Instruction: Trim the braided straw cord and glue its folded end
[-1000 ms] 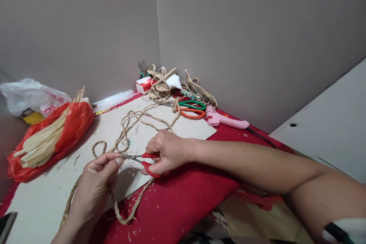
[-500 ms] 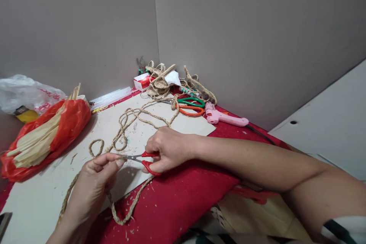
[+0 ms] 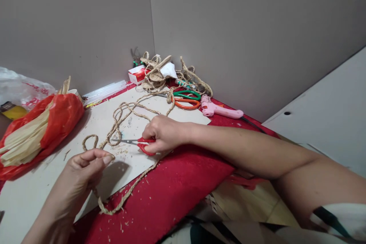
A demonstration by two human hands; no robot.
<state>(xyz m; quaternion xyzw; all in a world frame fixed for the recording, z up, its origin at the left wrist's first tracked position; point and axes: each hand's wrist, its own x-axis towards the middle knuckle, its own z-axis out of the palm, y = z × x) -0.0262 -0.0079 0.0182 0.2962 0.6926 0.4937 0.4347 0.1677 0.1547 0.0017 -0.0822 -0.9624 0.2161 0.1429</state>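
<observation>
Your right hand [image 3: 162, 133] grips red-handled steel scissors [image 3: 140, 140], pointing left past your left hand [image 3: 82, 169], fingertips together; tan braided rope [image 3: 122, 201] slants from beneath it near the white board's [image 3: 57, 198] near edge.

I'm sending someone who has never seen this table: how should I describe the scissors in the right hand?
Start from the large pale board lying on the red cloth. Above it, the right hand grips a pair of scissors with blades pointing left. Its handles are red, unlike the green handle and orange handle lying farther back.
</observation>
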